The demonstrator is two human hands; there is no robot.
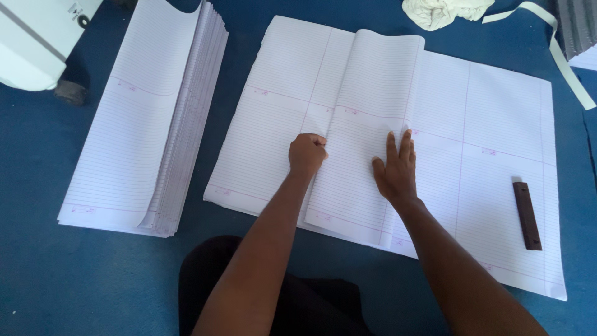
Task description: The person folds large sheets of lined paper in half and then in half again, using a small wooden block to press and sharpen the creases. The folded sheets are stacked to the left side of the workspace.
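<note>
Folded sheet point(357, 130): a large ruled sheet, doubled over on itself, is laid on top of the stack of open sheets, near that stack's middle; its folded edge is turned toward the stack's right half.
Left hand point(306, 154): closed into a fist, fingers together, and pressed on the left edge of the folded sheet.
Right hand point(395, 169): laid flat on the folded sheet near its right edge, fingers stretched out and only slightly apart, nothing clasped.
Stack of open sheets point(497, 168): ruled paper with pink margin lines is spread wide beneath the folded sheet and seen on both sides of it.
Brown bar point(527, 215): a dark, narrow block is rested on the stack, right of the folded sheet, well apart from the right hand.
Pile of folded sheets point(149, 118): set left of the folded sheet, apart from the stack.
Blue surface point(81, 280): everything is carried by it.
White cloth point(444, 11): bunched up beyond the folded sheet's far end.
</note>
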